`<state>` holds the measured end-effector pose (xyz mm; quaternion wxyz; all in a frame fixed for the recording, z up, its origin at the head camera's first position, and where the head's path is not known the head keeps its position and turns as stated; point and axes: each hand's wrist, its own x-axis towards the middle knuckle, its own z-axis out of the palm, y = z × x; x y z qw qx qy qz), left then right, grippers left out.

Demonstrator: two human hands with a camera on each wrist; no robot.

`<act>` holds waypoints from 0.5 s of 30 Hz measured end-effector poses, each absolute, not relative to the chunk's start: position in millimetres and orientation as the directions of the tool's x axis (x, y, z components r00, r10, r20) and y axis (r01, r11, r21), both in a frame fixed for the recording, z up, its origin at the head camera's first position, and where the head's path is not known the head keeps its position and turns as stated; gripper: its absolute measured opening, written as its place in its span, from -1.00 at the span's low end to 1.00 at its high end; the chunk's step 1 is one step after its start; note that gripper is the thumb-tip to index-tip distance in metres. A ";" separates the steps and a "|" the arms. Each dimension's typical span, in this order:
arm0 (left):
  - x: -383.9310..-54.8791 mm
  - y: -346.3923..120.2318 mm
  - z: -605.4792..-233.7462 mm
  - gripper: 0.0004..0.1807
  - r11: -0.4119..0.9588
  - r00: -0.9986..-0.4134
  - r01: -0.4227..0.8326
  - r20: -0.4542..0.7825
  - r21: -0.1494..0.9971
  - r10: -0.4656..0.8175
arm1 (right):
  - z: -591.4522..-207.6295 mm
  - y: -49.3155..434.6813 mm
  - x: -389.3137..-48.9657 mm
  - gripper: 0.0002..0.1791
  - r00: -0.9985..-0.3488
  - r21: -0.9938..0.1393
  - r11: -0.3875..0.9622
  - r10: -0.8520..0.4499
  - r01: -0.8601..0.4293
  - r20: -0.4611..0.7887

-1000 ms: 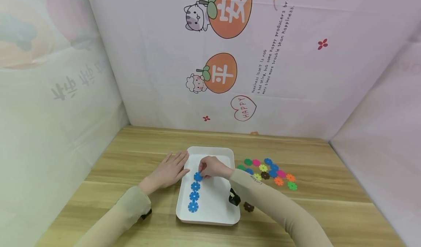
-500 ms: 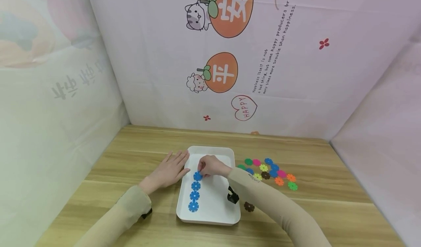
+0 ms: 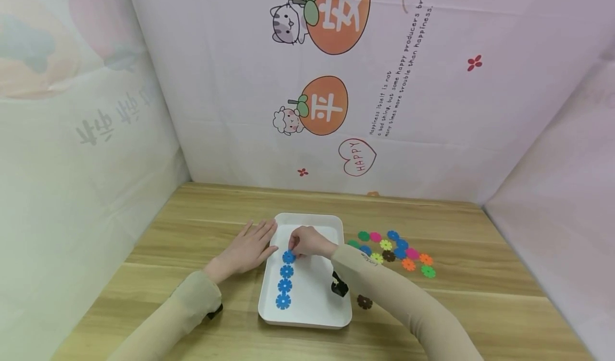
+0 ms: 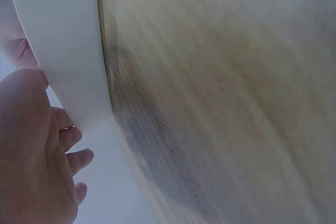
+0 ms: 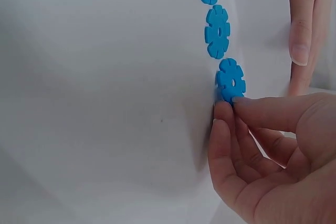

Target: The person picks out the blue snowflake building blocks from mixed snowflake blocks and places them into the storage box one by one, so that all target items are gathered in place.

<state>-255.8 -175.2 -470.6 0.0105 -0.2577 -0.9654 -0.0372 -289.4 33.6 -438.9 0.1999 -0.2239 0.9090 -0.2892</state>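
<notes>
A white tray [image 3: 317, 297] lies on the wooden table, with blue flower-shaped discs in a column along its left side. My right hand [image 3: 309, 242] pinches the top blue disc [image 3: 289, 257] of that column between thumb and fingers; in the right wrist view this disc [image 5: 231, 80] leans up a little at the fingertips. Below it in the column are three more blue discs, the nearest blue disc [image 3: 286, 271] just under the held one. My left hand [image 3: 245, 249] rests with straight fingers on the tray's left rim; in the left wrist view its fingertips touch the tray wall [image 4: 58, 40].
Right of the tray, several loose flower discs in green, pink, yellow, orange, blue and brown are scattered, among them an orange disc [image 3: 425, 259]. A brown disc [image 3: 364, 301] lies alone by the tray's lower right side. Printed cloth walls [image 3: 240, 136] enclose the table.
Hardly anything differs: both hands keep their places, the right still pinching the top blue disc. The whole head view has shifted by a few pixels.
</notes>
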 end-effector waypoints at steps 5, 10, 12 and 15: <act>-256.8 -175.2 -472.1 -0.27 0.864 -0.866 0.500 0.044 0.065 0.498 | -438.9 34.5 -290.7 -0.97 -0.829 -0.608 0.738 -0.514 -0.295 -0.222; -257.5 -175.6 -473.5 -0.27 0.862 -0.865 0.502 0.049 0.061 0.500 | -437.5 36.9 -290.9 -0.97 -0.833 -0.614 0.736 -0.507 -0.284 -0.223; -257.4 -175.6 -473.4 -0.27 0.863 -0.864 0.503 0.049 0.056 0.500 | -435.8 39.1 -290.2 -0.97 -0.836 -0.615 0.737 -0.503 -0.281 -0.220; -256.9 -175.2 -472.7 -0.27 0.864 -0.866 0.500 0.046 0.061 0.497 | -430.8 44.1 -288.1 -0.97 -0.840 -0.616 0.736 -0.499 -0.281 -0.213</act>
